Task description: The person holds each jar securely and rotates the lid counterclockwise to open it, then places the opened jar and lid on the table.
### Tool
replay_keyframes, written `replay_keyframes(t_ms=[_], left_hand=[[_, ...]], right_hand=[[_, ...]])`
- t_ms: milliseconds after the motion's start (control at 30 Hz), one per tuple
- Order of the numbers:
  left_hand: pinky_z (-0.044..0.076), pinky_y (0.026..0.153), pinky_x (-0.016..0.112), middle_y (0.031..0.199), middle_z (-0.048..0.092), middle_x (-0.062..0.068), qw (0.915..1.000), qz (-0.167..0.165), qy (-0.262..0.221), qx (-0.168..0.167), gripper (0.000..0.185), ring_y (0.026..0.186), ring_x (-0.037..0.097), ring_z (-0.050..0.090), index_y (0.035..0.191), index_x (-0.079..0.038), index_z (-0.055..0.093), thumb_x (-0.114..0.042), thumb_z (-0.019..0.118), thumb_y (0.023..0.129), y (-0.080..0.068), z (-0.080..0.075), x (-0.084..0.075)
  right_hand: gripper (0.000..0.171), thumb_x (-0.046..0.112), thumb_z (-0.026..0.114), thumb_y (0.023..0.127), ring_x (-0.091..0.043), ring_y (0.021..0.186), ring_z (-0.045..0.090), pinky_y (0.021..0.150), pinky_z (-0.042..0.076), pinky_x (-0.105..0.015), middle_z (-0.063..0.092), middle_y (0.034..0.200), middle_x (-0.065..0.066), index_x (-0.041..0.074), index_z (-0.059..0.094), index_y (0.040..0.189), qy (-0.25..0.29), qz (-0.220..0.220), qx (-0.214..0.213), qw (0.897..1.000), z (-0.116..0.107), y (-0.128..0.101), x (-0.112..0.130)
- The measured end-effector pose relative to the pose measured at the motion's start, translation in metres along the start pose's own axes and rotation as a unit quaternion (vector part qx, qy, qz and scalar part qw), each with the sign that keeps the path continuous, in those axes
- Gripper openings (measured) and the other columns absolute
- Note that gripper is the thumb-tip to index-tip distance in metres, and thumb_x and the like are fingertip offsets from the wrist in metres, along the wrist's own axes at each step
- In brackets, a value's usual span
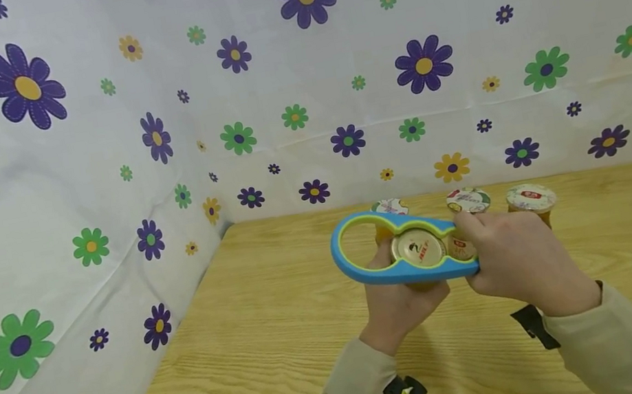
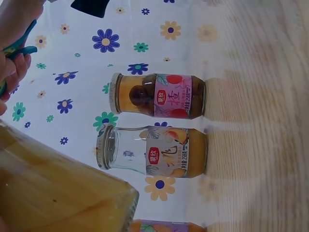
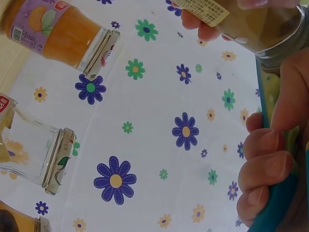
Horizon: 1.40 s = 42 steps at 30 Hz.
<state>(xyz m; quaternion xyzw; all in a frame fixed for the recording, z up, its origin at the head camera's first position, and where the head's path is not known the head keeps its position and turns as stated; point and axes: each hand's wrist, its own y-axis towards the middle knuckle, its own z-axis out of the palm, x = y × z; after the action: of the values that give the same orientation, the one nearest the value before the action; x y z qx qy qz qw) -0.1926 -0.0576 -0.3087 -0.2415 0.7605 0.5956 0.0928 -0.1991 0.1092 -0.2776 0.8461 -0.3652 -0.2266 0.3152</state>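
Observation:
In the head view my left hand [image 1: 400,305] holds a glass jar upright from below. Its gold lid [image 1: 417,248] shows inside the middle opening of a blue jar opener [image 1: 392,274] with a lime-green inner edge. My right hand [image 1: 520,257] grips the opener's right end, fingers wrapped around it. The jar's pale yellow contents [image 2: 58,188] fill the lower left of the left wrist view. From the right wrist, the jar's glass shoulder [image 3: 285,43] appears right by the opener, and curled fingers [image 3: 263,169] hold the blue handle.
Behind my hands stand three lidded jars: one with a pink label [image 2: 173,96], one with a whitish label [image 2: 166,153], and one with a purple label [image 3: 36,24]. The wooden table [image 1: 223,352] meets a flower-patterned cloth [image 1: 271,79] at its back and left.

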Motion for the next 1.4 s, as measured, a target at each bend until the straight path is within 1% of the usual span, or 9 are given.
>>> replay_keyframes(t_ms=[167,367,600,733,933,1033,1200,1300,1400], left_hand=[[0.045,0.083,0.026,0.096,0.060,0.020,0.9990,-0.024,-0.023,0.030,0.053,0.090,0.025,0.058,0.105,0.008,0.049,0.010,0.066,0.055,0.000,-0.004,-0.003],[0.042,0.086,0.028,0.097,0.059,0.019,0.9943,-0.044,-0.044,0.086,0.052,0.091,0.022,0.056,0.105,0.006,0.051,0.009,0.067,0.056,0.001,-0.009,-0.004],[0.037,0.091,0.031,0.105,0.058,0.011,0.9804,-0.090,-0.085,0.153,0.058,0.099,0.012,0.051,0.111,-0.001,0.052,0.000,0.073,0.057,-0.007,-0.005,0.026],[0.037,0.092,0.030,0.111,0.054,0.013,0.9701,-0.131,-0.108,0.173,0.067,0.102,0.016,0.048,0.116,-0.003,0.044,0.002,0.074,0.057,-0.008,-0.006,0.026],[0.039,0.090,0.029,0.112,0.051,0.017,0.9591,-0.151,-0.135,0.199,0.070,0.101,0.018,0.049,0.118,-0.003,0.038,0.006,0.074,0.058,-0.011,-0.008,0.027],[0.037,0.092,0.028,0.114,0.049,0.017,0.9442,-0.180,-0.164,0.222,0.071,0.102,0.015,0.048,0.120,-0.002,0.037,0.007,0.074,0.059,-0.012,-0.010,0.027],[0.033,0.096,0.028,0.117,0.048,0.019,0.9112,-0.228,-0.231,0.254,0.070,0.105,0.010,0.046,0.122,0.001,0.039,0.009,0.071,0.060,-0.011,-0.013,0.026],[0.030,0.098,0.030,0.116,0.049,0.025,0.8943,-0.221,-0.280,0.270,0.068,0.107,0.009,0.046,0.122,0.007,0.040,0.014,0.068,0.060,-0.010,-0.014,0.027],[0.030,0.099,0.034,0.110,0.047,0.036,0.8669,-0.202,-0.353,0.288,0.065,0.103,0.011,0.050,0.121,0.013,0.036,0.017,0.064,0.062,-0.009,-0.013,0.029]], right_hand=[[0.039,0.008,0.062,0.046,-0.006,0.038,0.027,0.034,0.024,-0.021,0.043,0.049,0.002,0.000,0.054,0.083,0.006,-0.002,0.007,1.000,-0.001,0.001,-0.001],[0.034,0.008,0.061,0.046,-0.006,0.037,0.025,0.034,0.021,-0.020,0.034,0.046,0.006,0.003,0.051,0.079,0.014,-0.007,0.019,1.000,-0.005,0.000,-0.004],[0.033,0.010,0.063,0.049,-0.007,0.037,0.027,0.034,0.024,-0.022,0.036,0.046,0.007,0.004,0.052,0.079,0.017,0.004,0.055,0.998,-0.010,0.001,-0.007],[0.032,0.011,0.064,0.050,-0.008,0.037,0.029,0.035,0.026,-0.023,0.038,0.047,0.006,0.005,0.052,0.079,0.018,0.009,0.071,0.997,-0.011,0.001,-0.007],[0.032,0.011,0.065,0.050,-0.008,0.039,0.030,0.036,0.026,-0.023,0.043,0.051,0.006,0.008,0.053,0.080,0.027,0.009,0.090,0.996,-0.013,0.000,-0.007],[0.034,0.010,0.065,0.050,-0.008,0.040,0.030,0.036,0.025,-0.023,0.045,0.053,0.006,0.008,0.054,0.082,0.035,0.006,0.093,0.995,-0.013,0.000,-0.006],[0.037,0.011,0.068,0.050,-0.006,0.040,0.030,0.037,0.026,-0.021,0.049,0.055,0.006,0.008,0.057,0.085,0.051,0.001,0.091,0.995,-0.015,0.000,-0.005],[0.038,0.013,0.071,0.051,-0.006,0.040,0.030,0.037,0.026,-0.020,0.053,0.058,0.006,0.009,0.058,0.087,0.061,0.000,0.096,0.993,-0.016,0.000,-0.005],[0.037,0.013,0.070,0.052,-0.005,0.040,0.029,0.037,0.026,-0.021,0.052,0.060,0.008,0.011,0.058,0.087,0.069,-0.001,0.103,0.992,-0.017,0.000,-0.005]])
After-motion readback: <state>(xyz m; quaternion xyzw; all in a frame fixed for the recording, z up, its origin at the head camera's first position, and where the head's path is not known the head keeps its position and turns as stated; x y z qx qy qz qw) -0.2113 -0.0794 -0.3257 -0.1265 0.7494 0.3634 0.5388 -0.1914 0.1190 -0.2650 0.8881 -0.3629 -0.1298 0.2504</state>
